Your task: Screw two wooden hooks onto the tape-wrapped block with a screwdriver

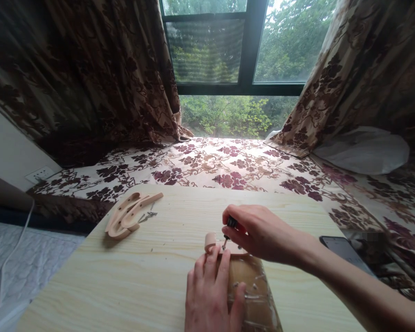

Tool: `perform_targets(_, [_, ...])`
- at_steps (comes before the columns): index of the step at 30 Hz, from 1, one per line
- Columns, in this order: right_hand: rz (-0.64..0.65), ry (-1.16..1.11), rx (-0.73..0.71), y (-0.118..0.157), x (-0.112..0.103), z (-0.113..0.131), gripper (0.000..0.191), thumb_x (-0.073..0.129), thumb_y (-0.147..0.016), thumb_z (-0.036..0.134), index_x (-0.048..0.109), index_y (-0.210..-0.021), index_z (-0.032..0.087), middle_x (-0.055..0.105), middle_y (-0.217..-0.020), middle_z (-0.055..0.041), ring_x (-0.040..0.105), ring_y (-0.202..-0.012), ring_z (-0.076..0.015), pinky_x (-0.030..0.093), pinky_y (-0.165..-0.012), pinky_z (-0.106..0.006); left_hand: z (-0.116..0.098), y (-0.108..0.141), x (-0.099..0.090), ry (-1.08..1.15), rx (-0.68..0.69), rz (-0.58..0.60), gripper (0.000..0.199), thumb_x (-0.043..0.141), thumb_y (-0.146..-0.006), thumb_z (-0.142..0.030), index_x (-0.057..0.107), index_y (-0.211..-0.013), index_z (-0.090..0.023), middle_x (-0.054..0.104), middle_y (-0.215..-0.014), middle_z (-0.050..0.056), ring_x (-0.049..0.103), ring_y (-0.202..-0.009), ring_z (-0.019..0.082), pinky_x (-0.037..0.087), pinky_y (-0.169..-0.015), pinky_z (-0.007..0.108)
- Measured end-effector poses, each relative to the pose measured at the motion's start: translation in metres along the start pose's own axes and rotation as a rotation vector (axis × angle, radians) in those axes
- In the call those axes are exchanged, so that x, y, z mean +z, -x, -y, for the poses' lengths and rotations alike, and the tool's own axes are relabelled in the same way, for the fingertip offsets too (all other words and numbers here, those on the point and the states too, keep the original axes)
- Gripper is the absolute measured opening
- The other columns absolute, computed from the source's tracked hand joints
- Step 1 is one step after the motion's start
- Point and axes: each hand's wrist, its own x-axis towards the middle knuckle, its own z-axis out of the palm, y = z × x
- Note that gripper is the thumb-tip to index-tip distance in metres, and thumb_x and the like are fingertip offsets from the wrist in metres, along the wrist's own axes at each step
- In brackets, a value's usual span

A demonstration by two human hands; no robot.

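A pale wooden piece (pixel 233 249), curled at one end, lies under the fingertips of the left hand (pixel 210 288). Between the fingers of the right hand (pixel 254 230), a black-handled screwdriver (pixel 231 222) points down onto it; a brown, tape-wrapped block (pixel 254 288) lies beneath the left fingers.

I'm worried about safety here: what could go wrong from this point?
The screwdriver in the right hand might slip and jab the left hand, whose fingertips are right beside its tip.

The wooden piece being worked on could shift if the left hand's press eases.

The loose screws by the other wooden pieces could scatter if the table is knocked.
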Motion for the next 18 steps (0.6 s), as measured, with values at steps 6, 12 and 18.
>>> perform_targets(6, [0.051, 0.007, -0.020, -0.001, -0.004, 0.002, 0.007, 0.048, -0.088, 0.020, 0.054, -0.086, 0.016, 0.058, -0.073, -0.0021, 0.044, -0.064, -0.0120, 0.033, -0.060, -0.025, -0.001, 0.001, -0.001, -0.001, -0.004, 0.002, 0.057, 0.053, -0.083, -0.040, 0.042, -0.133, -0.015, 0.051, -0.133, 0.010, 0.050, -0.113, 0.026, 0.051, -0.080, 0.039])
perform_targets(12, [0.099, 0.029, -0.002, -0.008, -0.008, 0.006, 0.010, 0.044, -0.087, 0.018, 0.051, -0.081, 0.017, 0.058, -0.069, -0.0023, 0.042, -0.060, -0.0114, 0.029, -0.055, -0.024, 0.002, 0.003, 0.003, -0.040, 0.000, -0.027, 0.054, 0.053, -0.081, -0.040, 0.048, -0.129, -0.016, 0.054, -0.131, 0.007, 0.053, -0.110, 0.025, 0.050, -0.078, 0.036])
perform_targets(18, [0.014, 0.119, 0.064, -0.014, 0.007, 0.005, 0.008, 0.043, -0.086, 0.019, 0.048, -0.081, 0.018, 0.058, -0.065, -0.0015, 0.037, -0.053, -0.0114, 0.023, -0.051, -0.026, 0.003, 0.008, 0.026, -0.135, -0.008, -0.086, 0.046, 0.055, -0.077, -0.041, 0.059, -0.117, -0.019, 0.062, -0.121, 0.005, 0.060, -0.095, 0.026, 0.051, -0.067, 0.036])
